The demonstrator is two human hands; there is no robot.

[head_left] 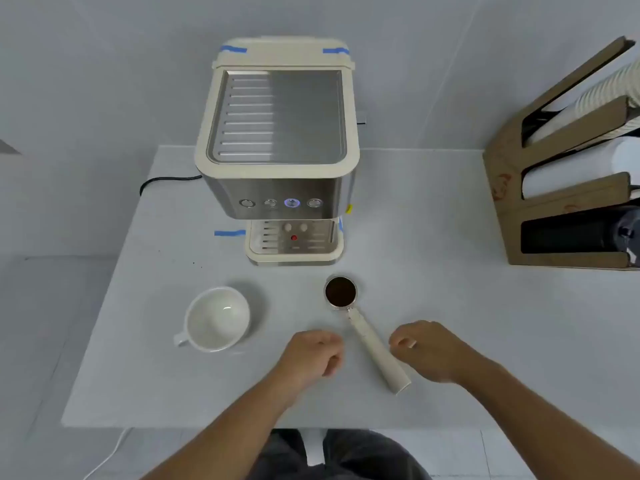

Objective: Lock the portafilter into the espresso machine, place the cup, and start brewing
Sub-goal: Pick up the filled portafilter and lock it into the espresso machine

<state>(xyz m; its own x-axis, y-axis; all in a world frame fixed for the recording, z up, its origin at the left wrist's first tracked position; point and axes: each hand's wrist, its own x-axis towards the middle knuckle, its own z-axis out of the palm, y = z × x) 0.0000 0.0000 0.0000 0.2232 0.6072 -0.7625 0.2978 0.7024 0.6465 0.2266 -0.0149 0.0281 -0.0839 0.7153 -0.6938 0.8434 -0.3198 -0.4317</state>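
Observation:
A cream and steel espresso machine [278, 147] stands at the back of the white table, one of its front buttons [292, 203] lit blue. The portafilter [360, 325] lies on the table in front of it, its basket full of dark coffee grounds and its cream handle pointing toward me. An empty white cup [217, 318] sits to its left. My left hand [313, 353] rests loosely curled just left of the handle, holding nothing. My right hand [429, 348] hovers just right of the handle, fingers curled and apart from it.
A cardboard dispenser rack [561, 188] with stacked paper cups and lids stands at the right edge. A black power cord [162, 181] runs left behind the machine. Blue tape strip [229, 233] marks the table [138, 375] beside the drip tray. A white cable hangs below the front edge.

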